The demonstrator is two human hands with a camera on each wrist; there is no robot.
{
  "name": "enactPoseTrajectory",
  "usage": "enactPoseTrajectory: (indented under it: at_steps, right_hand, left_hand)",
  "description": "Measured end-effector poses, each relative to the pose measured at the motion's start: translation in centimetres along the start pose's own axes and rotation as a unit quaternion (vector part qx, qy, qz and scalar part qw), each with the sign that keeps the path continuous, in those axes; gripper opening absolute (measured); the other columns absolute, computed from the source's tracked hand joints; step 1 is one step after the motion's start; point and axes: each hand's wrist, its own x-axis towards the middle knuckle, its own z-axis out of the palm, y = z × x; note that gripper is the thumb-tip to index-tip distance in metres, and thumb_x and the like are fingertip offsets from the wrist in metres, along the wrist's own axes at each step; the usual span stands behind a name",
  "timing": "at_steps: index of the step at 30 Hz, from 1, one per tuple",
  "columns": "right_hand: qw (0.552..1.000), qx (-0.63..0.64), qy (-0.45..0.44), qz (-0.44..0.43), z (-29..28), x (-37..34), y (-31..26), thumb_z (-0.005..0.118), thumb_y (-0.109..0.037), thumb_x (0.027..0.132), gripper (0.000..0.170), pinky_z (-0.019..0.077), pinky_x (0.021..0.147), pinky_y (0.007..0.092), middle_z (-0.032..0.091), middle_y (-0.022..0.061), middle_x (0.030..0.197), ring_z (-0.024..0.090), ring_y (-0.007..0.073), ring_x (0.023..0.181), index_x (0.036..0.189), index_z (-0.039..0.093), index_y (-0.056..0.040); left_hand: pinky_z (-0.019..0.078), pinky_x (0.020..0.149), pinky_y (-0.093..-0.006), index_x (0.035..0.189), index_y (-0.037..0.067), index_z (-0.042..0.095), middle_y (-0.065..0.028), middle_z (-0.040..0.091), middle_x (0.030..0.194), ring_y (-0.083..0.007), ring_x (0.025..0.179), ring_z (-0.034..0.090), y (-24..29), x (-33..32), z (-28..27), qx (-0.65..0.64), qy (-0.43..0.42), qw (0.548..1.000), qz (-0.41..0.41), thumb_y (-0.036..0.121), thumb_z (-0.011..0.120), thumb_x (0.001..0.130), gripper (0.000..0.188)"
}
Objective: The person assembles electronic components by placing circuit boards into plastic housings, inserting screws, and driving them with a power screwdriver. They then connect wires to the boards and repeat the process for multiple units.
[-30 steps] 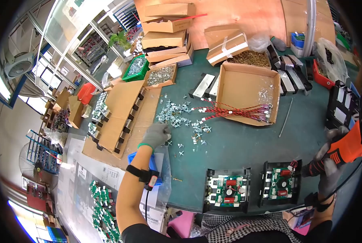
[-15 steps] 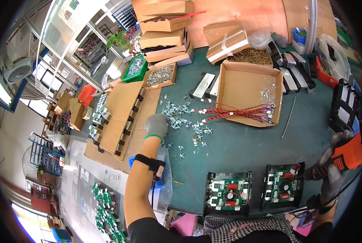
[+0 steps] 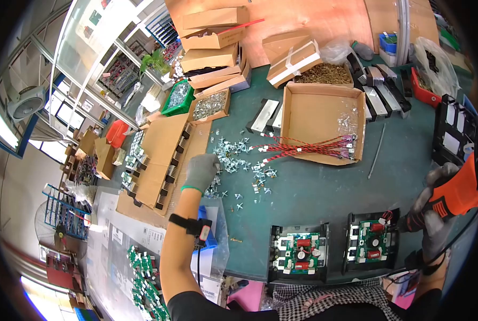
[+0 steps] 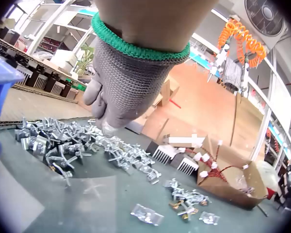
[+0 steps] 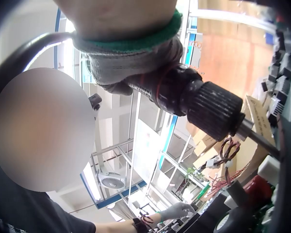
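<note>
My gloved left hand (image 3: 201, 172) is at the left side of a loose pile of small shiny metal clips (image 3: 231, 154). In the left wrist view its fingers (image 4: 106, 127) bend down into the clips (image 4: 70, 145); the fingertips are partly hidden, and I cannot tell whether they pinch one. At the right, my gloved right hand (image 3: 434, 200) grips an orange and black power screwdriver (image 3: 457, 193). Its bit (image 5: 262, 141) points down in the right wrist view. Close to the screwdriver's nose lies a black housing with a green circuit board (image 3: 374, 242), and a similar one (image 3: 300, 254) lies left of it.
A shallow cardboard box (image 3: 324, 115) with red-black twisted wires (image 3: 314, 148) across its edge stands mid-table. Heatsinks (image 3: 380, 99) lie behind it. A blue bin (image 3: 209, 235) sits under the left forearm. Cardboard sheets (image 3: 158, 155) and more circuit boards (image 3: 145, 283) lie at the left.
My left hand has shifted up and slightly left along the edge of the clip pile. The right hand keeps its grip on the screwdriver beside the right-hand housing. The head view has shifted a little.
</note>
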Motion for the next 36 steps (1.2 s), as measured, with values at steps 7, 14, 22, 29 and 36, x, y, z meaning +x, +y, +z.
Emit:
enactPoseTrajectory:
  at_steps: [7,14,22,29,36]
  right_hand:
    - [1.0,-0.004,-0.015,-0.017,-0.1,-0.1,0.4,0.061,-0.003,0.067,0.072,0.0537,0.058,0.0234,0.05,0.0105,0.111,0.062,0.0112,0.069,0.135,0.035,-0.0058]
    - [1.0,0.003,-0.01,-0.014,0.2,0.0,0.1,0.061,-0.003,0.068,0.072,0.0528,0.058,0.0237,0.051,0.011,0.111,0.061,0.0115,0.068,0.135,0.036,-0.0063]
    - [1.0,0.02,-0.008,-0.002,0.9,-0.1,-1.4,0.064,-0.004,0.067,0.072,0.0531,0.062,0.0249,0.052,0.0104,0.113,0.062,0.0119,0.071,0.134,0.037,-0.0056]
    - [0.986,0.093,-0.043,-0.133,0.6,1.2,-6.4,0.073,-0.026,0.079,0.079,0.0534,0.057,0.0284,0.054,0.0158,0.116,0.063,0.0167,0.072,0.141,0.033,0.0018]
    - [0.943,0.26,-0.107,-0.179,3.3,1.3,-9.2,0.073,-0.017,0.08,0.085,0.052,0.044,0.0298,0.048,0.0231,0.126,0.067,0.0213,0.07,0.146,0.026,0.0049]
  left_hand:
    - [0.0511,0.072,-0.0309,0.1,0.013,0.075,-0.0078,0.07,0.081,-0.0149,0.078,0.066,-0.7,-3.2,0.7,-0.356,-0.155,0.921,0.019,0.023,0.069,0.084,0.02]
    - [0.0527,0.086,-0.0418,0.097,0.02,0.077,-0.0079,0.072,0.107,-0.0281,0.095,0.069,-0.1,1.3,2.2,0.077,-0.063,0.993,-0.057,0.033,0.059,0.085,0.025]
    - [0.0516,0.087,-0.0412,0.096,0.018,0.076,-0.0109,0.072,0.102,-0.0297,0.097,0.068,2.8,-1.4,0.1,0.101,-0.092,0.991,0.013,0.031,0.05,0.084,0.032]
    - [0.046,0.088,-0.0451,0.088,0.009,0.067,-0.0118,0.067,0.085,-0.0306,0.087,0.064,8.8,-7.9,-3.3,-0.232,0.15,0.944,0.179,0.02,0.065,0.082,0.013]
    - [0.0317,0.109,-0.0492,0.087,0.014,0.065,-0.0033,0.065,0.083,-0.0254,0.087,0.063,22.7,-15.6,-6.3,-0.271,0.151,0.852,0.421,0.027,0.069,0.084,0.014]
